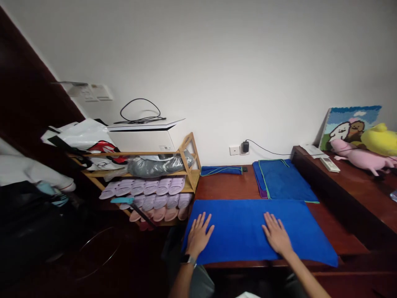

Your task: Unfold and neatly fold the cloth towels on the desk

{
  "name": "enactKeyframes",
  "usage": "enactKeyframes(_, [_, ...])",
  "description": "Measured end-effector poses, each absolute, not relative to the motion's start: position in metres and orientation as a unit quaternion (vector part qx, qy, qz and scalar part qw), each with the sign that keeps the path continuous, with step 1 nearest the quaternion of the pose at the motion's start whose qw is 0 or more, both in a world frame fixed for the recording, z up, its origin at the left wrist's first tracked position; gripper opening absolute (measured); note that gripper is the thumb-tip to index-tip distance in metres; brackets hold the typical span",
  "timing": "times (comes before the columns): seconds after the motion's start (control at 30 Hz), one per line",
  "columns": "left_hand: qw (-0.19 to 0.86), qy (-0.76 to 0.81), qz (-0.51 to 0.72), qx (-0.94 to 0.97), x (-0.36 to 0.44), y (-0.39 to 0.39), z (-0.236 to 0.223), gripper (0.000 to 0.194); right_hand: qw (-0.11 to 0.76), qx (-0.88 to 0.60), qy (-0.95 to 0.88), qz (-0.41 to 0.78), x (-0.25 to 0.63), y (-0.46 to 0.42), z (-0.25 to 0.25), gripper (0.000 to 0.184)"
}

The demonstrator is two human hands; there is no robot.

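hands [198, 236] [277, 234] flat on blue towel [238, 231]

The head-worn camera faces the wall [217, 70], looking down at the left hand [198, 236] and right hand [277, 234].

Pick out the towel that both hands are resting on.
The wide blue towel, spread flat under the left hand and right hand; the folded stack and the narrow towel by the wall are untouched.
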State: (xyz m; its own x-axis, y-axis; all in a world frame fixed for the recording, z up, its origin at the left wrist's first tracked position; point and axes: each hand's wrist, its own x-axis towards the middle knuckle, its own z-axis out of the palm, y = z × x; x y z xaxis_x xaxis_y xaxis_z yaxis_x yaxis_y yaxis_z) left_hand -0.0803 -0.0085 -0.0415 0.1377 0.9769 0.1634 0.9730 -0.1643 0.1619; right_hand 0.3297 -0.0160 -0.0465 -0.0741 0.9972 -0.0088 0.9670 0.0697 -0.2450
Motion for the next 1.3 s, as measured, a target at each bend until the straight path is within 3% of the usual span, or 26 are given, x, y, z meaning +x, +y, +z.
enactKeyframes(0.13, [-0.017,0.65,0.122,0.75,-0.127,-0.014,-0.048,0.058,0.049,-0.793,-0.604,0.054,0.471,-0.03,-0.069,0.08])
enactKeyframes(0.23, [-0.031,0.645,0.14,0.751,-0.121,-0.014,-0.045,0.055,0.044,-0.818,-0.571,0.049,0.512,-0.035,-0.07,0.081])
enactKeyframes(0.37, [-0.038,0.613,0.182,0.768,-0.077,-0.022,-0.032,0.052,0.101,-0.772,-0.627,0.002,0.432,-0.032,-0.046,0.08])
enactKeyframes(0.5, [-0.004,0.535,0.176,0.826,-0.023,-0.033,-0.029,0.054,0.17,-0.626,-0.757,0.079,0.28,-0.028,-0.027,0.072])
enactKeyframes(0.6, [0.022,0.523,0.156,0.838,-0.001,-0.031,-0.035,0.056,0.15,-0.568,-0.799,0.128,0.209,-0.024,-0.025,0.068])
enactKeyframes(0.73, [0.028,0.533,0.147,0.833,0.0,-0.023,-0.037,0.056,0.126,-0.57,-0.801,0.137,0.196,-0.014,-0.023,0.065])
enactKeyframes(0.97, [0.008,0.603,0.143,0.785,-0.06,-0.045,-0.039,0.054,0.128,-0.59,-0.788,0.117,0.28,-0.045,-0.033,0.065])
enactKeyframes(1.3, [-0.026,0.683,0.145,0.715,-0.146,-0.068,-0.058,0.053,0.153,-0.73,-0.666,0.007,0.544,-0.102,-0.123,0.072])
